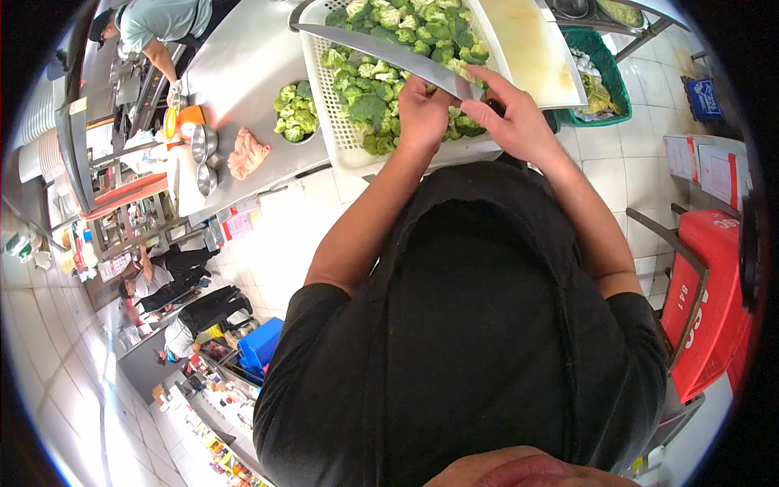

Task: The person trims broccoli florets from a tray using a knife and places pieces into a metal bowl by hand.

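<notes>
A large kitchen knife (381,55) lies slantwise above the crate, its wide blade pointing to the upper left. My right hand (519,118) is closed around the dark handle end, with its fingertips close to a light green broccoli piece. Just left of it, my left hand (423,118) is closed against the near side of the blade. Its fingertips are partly hidden by the blade, so what they hold cannot be made out. Beneath both hands, cut broccoli florets (369,89) fill a white perforated crate (323,105).
A cutting board (531,49) adjoins the crate's right side. On the steel counter (251,57) are a round container of broccoli (296,114), a pinkish cloth-like item (247,154) and metal bowls (204,144). A green basket (604,105) stands right. Co-workers are at left.
</notes>
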{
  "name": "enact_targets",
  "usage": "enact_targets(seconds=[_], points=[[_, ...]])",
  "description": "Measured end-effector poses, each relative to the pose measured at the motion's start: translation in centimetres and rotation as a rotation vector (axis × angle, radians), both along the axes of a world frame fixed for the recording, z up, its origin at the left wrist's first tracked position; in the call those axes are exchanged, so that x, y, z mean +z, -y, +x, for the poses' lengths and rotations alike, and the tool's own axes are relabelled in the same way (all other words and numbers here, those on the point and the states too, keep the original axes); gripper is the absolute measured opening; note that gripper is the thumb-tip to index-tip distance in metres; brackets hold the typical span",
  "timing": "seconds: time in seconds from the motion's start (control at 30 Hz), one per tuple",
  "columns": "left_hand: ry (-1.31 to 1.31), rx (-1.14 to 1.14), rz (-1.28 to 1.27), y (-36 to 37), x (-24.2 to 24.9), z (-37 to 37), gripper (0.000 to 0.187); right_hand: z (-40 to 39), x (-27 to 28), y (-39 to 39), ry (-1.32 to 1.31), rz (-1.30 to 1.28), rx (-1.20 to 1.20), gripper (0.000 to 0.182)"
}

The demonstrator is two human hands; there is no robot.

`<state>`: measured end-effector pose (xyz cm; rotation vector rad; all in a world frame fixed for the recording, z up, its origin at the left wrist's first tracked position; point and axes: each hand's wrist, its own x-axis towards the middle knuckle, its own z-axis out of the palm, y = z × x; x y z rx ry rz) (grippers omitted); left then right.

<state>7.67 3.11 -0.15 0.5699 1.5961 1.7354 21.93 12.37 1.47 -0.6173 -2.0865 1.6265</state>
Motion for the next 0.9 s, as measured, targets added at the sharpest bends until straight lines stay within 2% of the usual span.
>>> enact_targets(seconds=[0.07,0.27,0.37,0.47,0.57,0.67,0.77,0.9], points=[[-0.032,-0.032,-0.038,0.1,0.1,-0.2,0.020,-0.3,-0.2,-0.1,-0.018,-0.006,-0.014,0.059],[-0.020,0.038,0.015,-0.3,0.5,0.2,0.010,-1.3,-1.1,-0.1,-0.045,-0.021,-0.059,0.053],[-0.010,0.025,-0.010,-0.1,0.2,-0.2,0.012,-1.6,-1.6,0.0,-0.070,-0.032,-0.065,0.051],[-0.014,0.004,-0.013,-0.1,-0.6,-0.7,0.019,-2.1,-2.9,0.1,-0.134,-0.156,-0.077,0.047],[-0.095,0.024,-0.092,0.0,-0.5,-0.7,0.024,-2.1,-1.3,0.1,-0.116,-0.556,-0.049,0.040],[-0.142,0.022,-0.159,0.1,-0.8,-0.7,0.027,-1.8,0.1,-0.7,-0.058,-0.725,-0.044,0.035],[-0.090,-0.008,-0.095,0.1,-1.3,-1.1,0.030,-1.7,-0.3,-1.1,-0.090,-0.701,-0.026,0.033],[-0.015,-0.067,-0.058,0.8,-1.5,-1.8,0.033,-0.5,0.6,-2.4,-0.190,-0.831,-0.102,0.032]])
